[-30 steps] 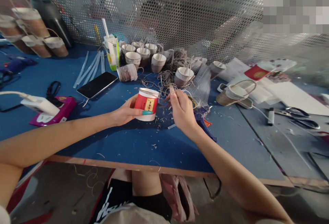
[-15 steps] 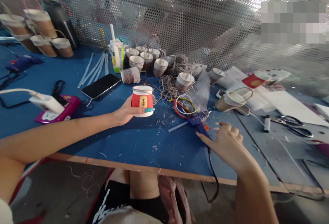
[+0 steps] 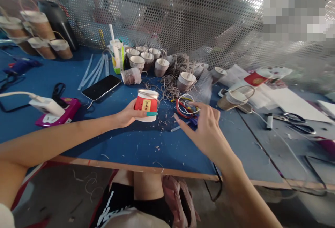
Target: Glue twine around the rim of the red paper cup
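While gripping the red-labelled paper cup point(image 3: 146, 105) in the left hand point(image 3: 128, 113), held it upright, rim up, just above the blue table point(image 3: 125, 144), near the front middle. Wrapped fingers round the far side and laid the thumb across the label front. Closed firmly on the cup, wrist straight, forearm coming in low from the left.

Hung the right hand point(image 3: 206, 130) empty and open, fingers spread wide and slightly curled, index pointing toward the cup but apart from it. Hovered over the blue glue gun point(image 3: 194, 120), mostly hidden beneath; touching it or not, could not tell. Sat just beside the red-and-yellow wire coil point(image 3: 184, 106), short of the twine tangle point(image 3: 172, 81).

Judged best: needed the cup gripped steady without crushing the wall, rim left free. Needed right fingers clear of the gun nozzle, probably hot, and of loose twine scraps on the table.

Noted a smartphone point(image 3: 99, 86) lying left of the cup, a cluster of plain cups point(image 3: 146, 59) behind, scissors point(image 3: 295, 121) far right.
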A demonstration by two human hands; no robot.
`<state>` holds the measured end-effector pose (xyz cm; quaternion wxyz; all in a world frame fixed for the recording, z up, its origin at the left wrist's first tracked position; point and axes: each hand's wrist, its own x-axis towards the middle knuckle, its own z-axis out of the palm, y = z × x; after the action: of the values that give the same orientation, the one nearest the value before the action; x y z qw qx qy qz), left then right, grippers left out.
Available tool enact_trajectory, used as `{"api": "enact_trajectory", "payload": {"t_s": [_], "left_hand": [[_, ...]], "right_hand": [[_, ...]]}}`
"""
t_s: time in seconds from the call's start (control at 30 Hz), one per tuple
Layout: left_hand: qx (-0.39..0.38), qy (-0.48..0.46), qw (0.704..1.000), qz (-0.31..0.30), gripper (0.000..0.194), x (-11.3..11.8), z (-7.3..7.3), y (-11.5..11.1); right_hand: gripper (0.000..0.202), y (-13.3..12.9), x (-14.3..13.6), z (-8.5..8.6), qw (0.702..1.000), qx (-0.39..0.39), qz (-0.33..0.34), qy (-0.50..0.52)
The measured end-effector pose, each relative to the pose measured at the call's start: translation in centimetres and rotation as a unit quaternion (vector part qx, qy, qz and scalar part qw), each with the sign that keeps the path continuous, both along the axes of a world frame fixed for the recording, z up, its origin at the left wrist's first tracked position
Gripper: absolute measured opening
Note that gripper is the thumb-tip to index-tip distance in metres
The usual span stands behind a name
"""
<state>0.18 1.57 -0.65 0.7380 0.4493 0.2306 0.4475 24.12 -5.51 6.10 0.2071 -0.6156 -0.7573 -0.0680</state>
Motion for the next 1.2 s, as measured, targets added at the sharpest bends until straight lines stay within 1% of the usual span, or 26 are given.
{"api": "enact_trajectory", "payload": {"t_s": [0.03,0.1,0.17,0.2,0.27,0.33,0.4,0.47,0.53,0.6,0.67,0.7,0.77,0.8,0.83,0.87,0.93,0.97,1.07,1.13,1.2], "left_hand": [[-0.006,-0.005,1.000,0.001,0.060,0.0,-0.1,0.0],[-0.003,-0.020,1.000,0.003,0.060,0.0,-0.2,0.0],[0.016,-0.035,0.999,-0.006,0.061,0.1,-0.2,0.0],[0.026,-0.041,0.999,-0.014,0.061,0.1,-0.2,0.0],[0.039,-0.051,0.998,-0.025,0.063,0.2,-0.1,0.0],[0.038,-0.053,0.997,-0.031,0.062,0.2,-0.1,-0.1],[0.033,-0.046,0.998,-0.035,0.061,0.2,-0.1,-0.1],[0.027,-0.037,0.998,-0.037,0.061,0.2,-0.1,-0.1],[0.021,-0.035,0.999,-0.031,0.062,0.3,0.0,-0.1],[0.013,-0.035,0.999,-0.025,0.063,0.3,0.1,-0.1],[-0.001,-0.032,0.999,-0.020,0.064,0.3,0.1,-0.1],[-0.012,-0.028,0.999,-0.018,0.065,0.2,0.2,-0.1],[-0.033,-0.014,0.999,-0.016,0.068,0.1,0.2,-0.1],[-0.041,-0.005,0.999,-0.015,0.071,0.1,0.2,-0.1],[-0.047,0.003,0.999,-0.015,0.073,0.0,0.2,-0.2],[-0.050,0.011,0.999,-0.015,0.075,0.0,0.2,-0.2],[-0.049,0.018,0.999,-0.007,0.077,0.1,0.3,-0.3],[-0.046,0.019,0.999,0.002,0.076,0.2,0.4,-0.4],[-0.038,0.034,0.998,0.037,0.072,0.5,0.4,-0.6],[-0.035,0.054,0.996,0.055,0.071,0.6,0.4,-0.6],[-0.026,0.071,0.995,0.069,0.069,0.7,0.3,-0.6]], "right_hand": [[0.059,0.3,-0.5,0.1,1.000,-0.011,-0.018,-0.013],[0.058,0.7,-0.5,0.1,0.992,-0.047,-0.107,-0.050],[0.053,0.7,0.5,-0.4,0.971,-0.098,-0.204,-0.082],[0.050,0.7,1.3,-0.8,0.960,-0.122,-0.236,-0.091],[0.050,0.7,3.0,-1.6,0.943,-0.167,-0.272,-0.094],[0.052,0.8,4.4,-2.4,0.937,-0.192,-0.275,-0.098],[0.049,0.9,5.2,-2.8,0.941,-0.188,-0.262,-0.099],[0.041,0.8,5.4,-2.7,0.950,-0.173,-0.244,-0.090],[0.036,0.5,5.3,-2.1,0.953,-0.167,-0.244,-0.060],[0.032,0.2,5.2,-1.0,0.953,-0.155,-0.261,0.014],[0.022,-0.1,5.1,0.4,0.946,-0.146,-0.271,0.098],[0.019,-0.3,5.1,1.1,0.942,-0.148,-0.267,0.138],[0.022,-0.6,4.7,2.6,0.928,-0.167,-0.245,0.223],[0.024,-0.8,4.3,3.3,0.910,-0.166,-0.229,0.305],[0.025,-0.9,3.8,3.9,0.886,-0.165,-0.196,0.386],[0.025,-0.9,3.1,4.4,0.875,-0.136,-0.155,0.437],[0.028,-0.6,1.6,5.1,0.876,-0.095,-0.079,0.466],[0.029,-0.3,0.8,5.2,0.877,-0.091,-0.035,0.470],[0.028,1.1,-0.8,4.8,0.872,-0.123,0.073,0.469],[0.027,2.2,-1.2,4.0,0.867,-0.134,0.116,0.465],[0.027,3.0,-0.9,2.8,0.865,-0.137,0.141,0.462]]}}
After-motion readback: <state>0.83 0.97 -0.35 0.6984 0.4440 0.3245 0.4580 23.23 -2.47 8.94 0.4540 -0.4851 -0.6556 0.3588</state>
